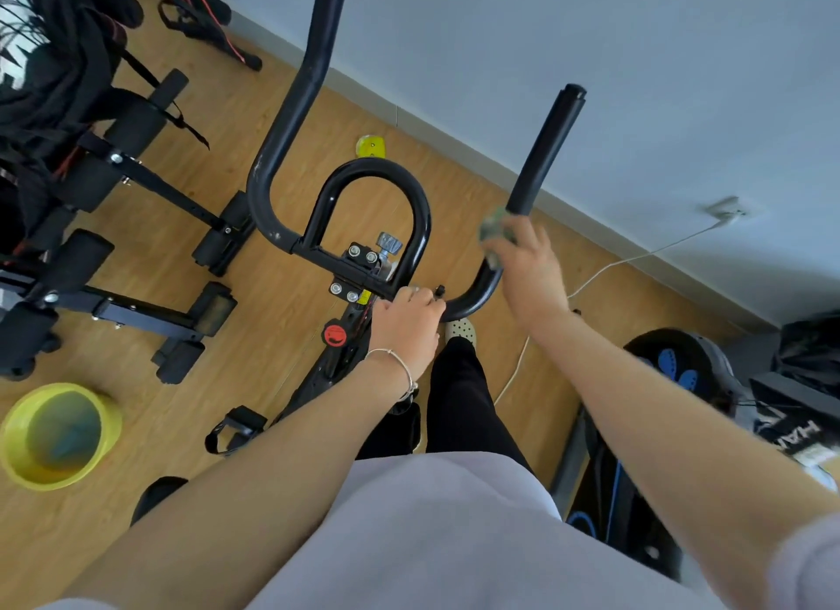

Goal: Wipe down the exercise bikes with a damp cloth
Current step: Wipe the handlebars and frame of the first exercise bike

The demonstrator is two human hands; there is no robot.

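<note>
The left hand (406,321) is gripping the middle of the exercise bike's black tubular metal handlebar (277,141); the right hand (529,271) is holding a blurred greenish cloth (493,232) in curled fingers against the handlebar's right bend.

A bunched greenish cloth (493,228) sits against the right handlebar (545,150) bend of the black exercise bike (372,166).
</note>
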